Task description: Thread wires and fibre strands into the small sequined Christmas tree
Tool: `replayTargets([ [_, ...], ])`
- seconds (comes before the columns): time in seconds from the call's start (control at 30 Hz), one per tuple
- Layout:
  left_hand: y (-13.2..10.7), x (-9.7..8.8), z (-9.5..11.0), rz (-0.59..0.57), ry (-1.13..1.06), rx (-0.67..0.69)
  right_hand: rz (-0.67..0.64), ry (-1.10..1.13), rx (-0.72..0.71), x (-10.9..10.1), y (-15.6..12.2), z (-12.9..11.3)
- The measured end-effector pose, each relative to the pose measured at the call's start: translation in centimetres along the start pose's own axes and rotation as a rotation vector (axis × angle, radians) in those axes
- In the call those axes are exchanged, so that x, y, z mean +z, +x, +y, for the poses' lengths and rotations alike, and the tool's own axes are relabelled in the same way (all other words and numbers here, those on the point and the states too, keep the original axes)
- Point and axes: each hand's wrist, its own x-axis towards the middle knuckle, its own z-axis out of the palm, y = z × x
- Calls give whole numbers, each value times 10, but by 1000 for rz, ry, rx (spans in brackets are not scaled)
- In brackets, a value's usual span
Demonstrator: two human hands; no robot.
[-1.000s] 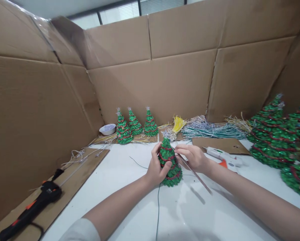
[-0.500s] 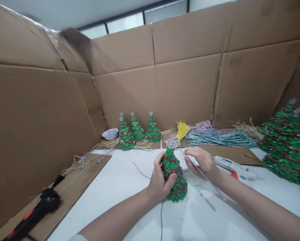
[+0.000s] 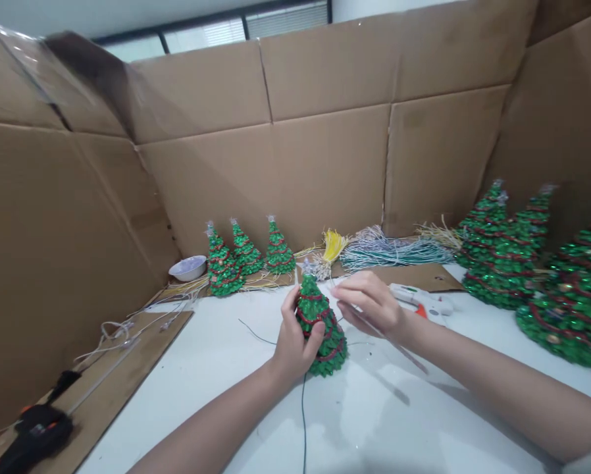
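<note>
My left hand (image 3: 297, 336) wraps round a small green Christmas tree (image 3: 329, 343) with dark red garlands, which stands upright above the white table. Its thumb lies on the front and its fingers on the left side. Close by on the right, my right hand (image 3: 369, 303) pinches a thin pale stick (image 3: 414, 359), whose lower end slants past the wrist. Those fingertips are near the tree's upper part, apart from it. A pale star-like piece (image 3: 307, 266) shows at the treetop; whether it is attached I cannot tell. A dark green wire (image 3: 304, 421) trails below the tree.
Small trees (image 3: 278, 247) and a white bowl (image 3: 187, 268) stand at the back left. Behind lie yellow wires (image 3: 334, 245) and bundled green-white wires (image 3: 399, 251). A white glue gun (image 3: 424, 304) is right, near larger trees (image 3: 503, 257). A black-orange tool (image 3: 41, 428) lies left on cardboard.
The view has turned right, so the surroundings appear shifted left. My left hand keeps its hold on the tree. The right hand stays beside the treetop with the stick.
</note>
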Motion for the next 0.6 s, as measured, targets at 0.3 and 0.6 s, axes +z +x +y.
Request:
replayTargets([
  [0.3, 3, 4, -3, 30, -1, 76, -72, 122, 103, 4, 6, -6],
  [0.6, 2, 1, -4, 31, 5, 58, -148, 169, 49, 8, 3, 3],
])
